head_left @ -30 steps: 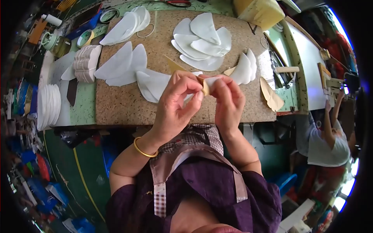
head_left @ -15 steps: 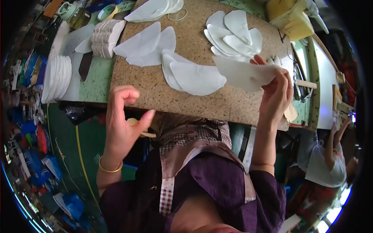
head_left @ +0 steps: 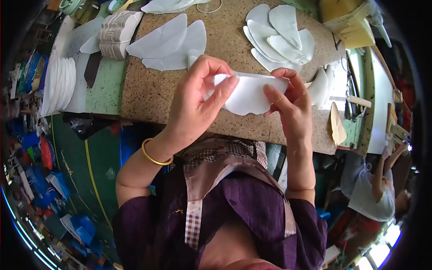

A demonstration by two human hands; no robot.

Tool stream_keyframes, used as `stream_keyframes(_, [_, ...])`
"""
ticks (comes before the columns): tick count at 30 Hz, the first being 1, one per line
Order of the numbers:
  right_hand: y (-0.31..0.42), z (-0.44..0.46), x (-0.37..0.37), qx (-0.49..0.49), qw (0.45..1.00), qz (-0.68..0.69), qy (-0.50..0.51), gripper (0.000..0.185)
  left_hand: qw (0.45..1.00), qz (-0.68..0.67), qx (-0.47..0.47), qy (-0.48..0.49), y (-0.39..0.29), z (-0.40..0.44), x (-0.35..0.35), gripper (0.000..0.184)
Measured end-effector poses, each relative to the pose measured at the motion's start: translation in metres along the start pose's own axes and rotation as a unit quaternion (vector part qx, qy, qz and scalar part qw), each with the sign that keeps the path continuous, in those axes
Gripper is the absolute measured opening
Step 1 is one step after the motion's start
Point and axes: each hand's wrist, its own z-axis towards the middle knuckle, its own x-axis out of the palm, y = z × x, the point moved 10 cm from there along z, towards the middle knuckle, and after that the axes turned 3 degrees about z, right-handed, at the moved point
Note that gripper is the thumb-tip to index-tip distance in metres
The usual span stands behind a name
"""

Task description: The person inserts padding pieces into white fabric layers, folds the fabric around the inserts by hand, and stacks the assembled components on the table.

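Note:
A white cut piece of cloth-like material (head_left: 249,93) is stretched between my two hands, above the near part of the speckled table (head_left: 150,96). My left hand (head_left: 200,96) pinches its left end between thumb and fingers. The right end is gripped by my right hand (head_left: 291,100), thumb on the near face. Beyond my left hand, similar white pieces (head_left: 173,42) lie overlapped, and another one is mostly hidden behind that hand. A fanned group of white pieces (head_left: 279,38) rests farther back on the right.
At the left stand a strapped stack of pieces (head_left: 118,36) and a row of white pieces (head_left: 59,85). Foam-like yellow blocks (head_left: 348,22), a wooden handle (head_left: 360,101) and a tan piece (head_left: 337,125) are at right. Another person (head_left: 373,193) sits at far right.
My left hand has come up from the table's near edge and taken the piece's left end. My right hand has moved left and nearer with the piece. The view has shifted slightly.

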Motion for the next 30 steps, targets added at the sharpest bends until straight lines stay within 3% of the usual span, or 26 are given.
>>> stream_keyframes(2, [0.007,0.001,0.001,-0.018,0.999,-0.020,-0.021,0.029,0.963,0.237,0.130,-0.023,-0.016,0.003,-0.010,0.016])
stream_keyframes(3, [0.006,0.003,0.001,-0.024,0.999,-0.044,-0.015,0.029,0.986,0.166,0.008,0.004,0.006,0.007,-0.012,0.017])
stream_keyframes(8, [-0.015,0.005,0.000,-0.020,0.983,-0.181,-0.030,0.027,0.962,0.267,0.012,0.047,0.029,0.011,-0.009,0.018])
stream_keyframes(18, [-0.024,0.009,-0.003,-0.049,0.963,-0.259,-0.050,0.031,0.950,0.308,-0.001,0.043,0.040,0.008,-0.007,0.019])
stream_keyframes(24, [0.005,0.008,0.014,-0.126,0.815,-0.564,-0.042,0.045,0.850,0.520,0.069,0.046,0.035,0.000,0.011,0.040])
stream_keyframes(27, [0.027,0.006,-0.001,-0.144,0.744,-0.648,-0.075,0.052,0.859,0.508,0.056,-0.019,0.020,0.007,-0.006,0.052])
stream_keyframes(30, [0.044,-0.003,0.051,-0.303,0.725,-0.618,0.004,0.059,0.845,0.514,0.147,-0.028,0.011,-0.002,-0.001,0.060])
